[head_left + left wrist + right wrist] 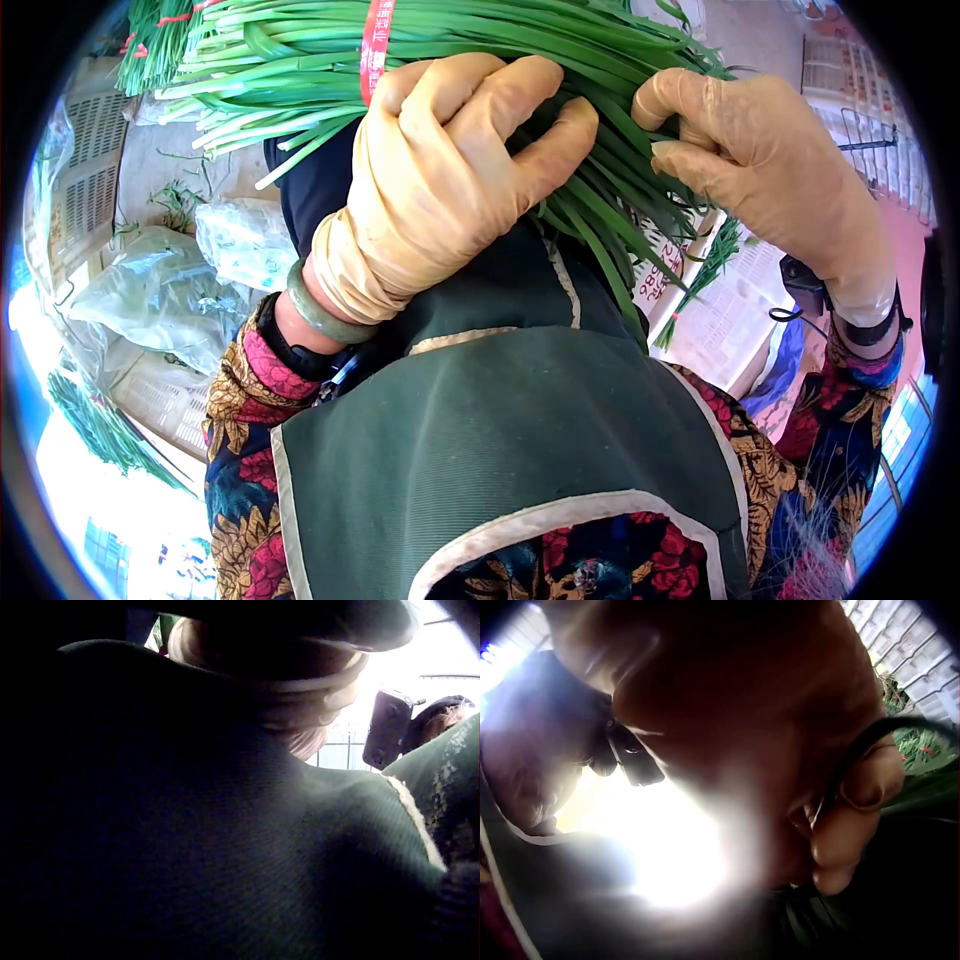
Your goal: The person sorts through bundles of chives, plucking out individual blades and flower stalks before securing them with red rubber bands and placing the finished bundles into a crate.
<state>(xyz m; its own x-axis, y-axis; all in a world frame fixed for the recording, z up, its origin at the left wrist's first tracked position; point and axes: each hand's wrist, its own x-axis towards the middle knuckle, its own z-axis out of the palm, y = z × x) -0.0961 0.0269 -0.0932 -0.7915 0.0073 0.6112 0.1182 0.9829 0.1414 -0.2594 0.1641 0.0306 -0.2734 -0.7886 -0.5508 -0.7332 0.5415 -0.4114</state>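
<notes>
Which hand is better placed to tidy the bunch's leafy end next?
Probably the right hand, at the leafy end of the green bunch; the left hand holds the bunch nearer the red band.

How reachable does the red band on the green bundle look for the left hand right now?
Probably yes: the left hand lies right next to the red band, whose upper stretch is uncovered. It seems to be gripping the green bundle, though, so it may have to let go first.
</notes>
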